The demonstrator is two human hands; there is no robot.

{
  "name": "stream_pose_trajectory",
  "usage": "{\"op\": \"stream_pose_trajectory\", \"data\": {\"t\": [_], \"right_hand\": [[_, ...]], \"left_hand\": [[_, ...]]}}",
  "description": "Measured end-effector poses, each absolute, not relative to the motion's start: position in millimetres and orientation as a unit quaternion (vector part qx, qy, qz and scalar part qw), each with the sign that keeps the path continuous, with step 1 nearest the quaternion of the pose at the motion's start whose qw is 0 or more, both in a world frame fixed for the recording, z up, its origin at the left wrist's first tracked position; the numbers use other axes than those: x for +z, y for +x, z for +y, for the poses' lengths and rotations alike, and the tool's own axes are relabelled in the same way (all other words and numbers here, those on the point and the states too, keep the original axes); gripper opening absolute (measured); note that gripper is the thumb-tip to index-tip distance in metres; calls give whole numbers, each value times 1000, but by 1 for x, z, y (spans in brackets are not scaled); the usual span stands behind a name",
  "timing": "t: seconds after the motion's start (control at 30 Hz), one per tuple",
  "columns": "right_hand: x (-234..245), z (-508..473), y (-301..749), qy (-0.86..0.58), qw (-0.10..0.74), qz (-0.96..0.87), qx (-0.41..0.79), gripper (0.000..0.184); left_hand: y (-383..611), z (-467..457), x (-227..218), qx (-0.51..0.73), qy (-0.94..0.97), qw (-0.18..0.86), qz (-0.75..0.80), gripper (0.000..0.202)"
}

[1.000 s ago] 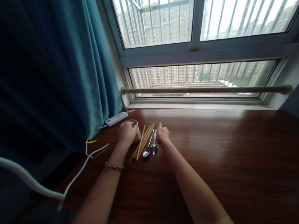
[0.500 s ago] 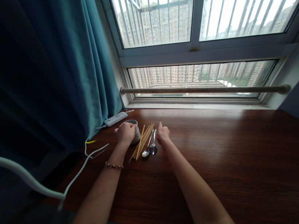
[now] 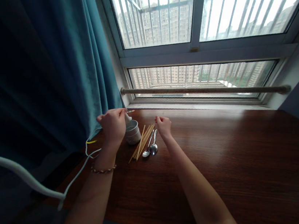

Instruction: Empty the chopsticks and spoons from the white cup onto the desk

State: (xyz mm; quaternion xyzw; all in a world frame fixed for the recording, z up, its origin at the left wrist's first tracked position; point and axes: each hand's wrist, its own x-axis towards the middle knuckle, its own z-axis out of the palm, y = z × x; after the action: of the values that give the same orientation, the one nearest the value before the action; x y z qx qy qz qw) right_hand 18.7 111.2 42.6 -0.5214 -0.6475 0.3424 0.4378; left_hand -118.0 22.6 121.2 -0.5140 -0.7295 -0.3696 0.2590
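Dark wooden table [image 3: 215, 153] runs along under a barred window [image 3: 193, 33], with a teal curtain [image 3: 49, 58] hanging at its left end. Landmark for positions: the cup [image 3: 132, 132], a small pale one on the table near the curtain's lower edge.

My left hand [image 3: 112, 125] is raised just left of the cup, fingers curled shut around a small pale thing whose tip shows above the cup's rim; I cannot tell what it is. Bracelet [image 3: 102, 170] on that wrist.

Just right of the cup lies a bundle of chopsticks [image 3: 142, 141], touching or nearly touching its side. Right of those, two spoons [image 3: 151, 146] lie side by side, bowls toward me.

My right hand [image 3: 163, 125] hovers beyond the spoon handles, right of the cup, fingers loosely curled; nothing visibly held, though the fingertips are too small to judge.

White cable [image 3: 20, 175] trails below the cup's left, off the table edge.
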Motion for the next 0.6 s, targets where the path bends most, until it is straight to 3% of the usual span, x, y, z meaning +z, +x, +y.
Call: {"op": "stream_pose_trajectory", "data": {"t": [0.1,0.17,0.27,0.43,0.6], "right_hand": [[67,102,18,-281,571,-670,381,15],[82,94,20,-163,589,-671,419,18],[95,88,28,-108,587,-679,428,16],[87,100,46,-187,545,-682,451,15],[46,121,54,-505,415,-593,471,19]], "left_hand": [[-101,10,142,-445,-563,244,-652,28],[-92,8,148,-481,-590,210,-614,28],[-83,17,145,-529,-613,129,-572,26],[-71,36,122,-574,-617,16,-539,29],[-51,34,71,-535,-642,45,-547,37]]}}
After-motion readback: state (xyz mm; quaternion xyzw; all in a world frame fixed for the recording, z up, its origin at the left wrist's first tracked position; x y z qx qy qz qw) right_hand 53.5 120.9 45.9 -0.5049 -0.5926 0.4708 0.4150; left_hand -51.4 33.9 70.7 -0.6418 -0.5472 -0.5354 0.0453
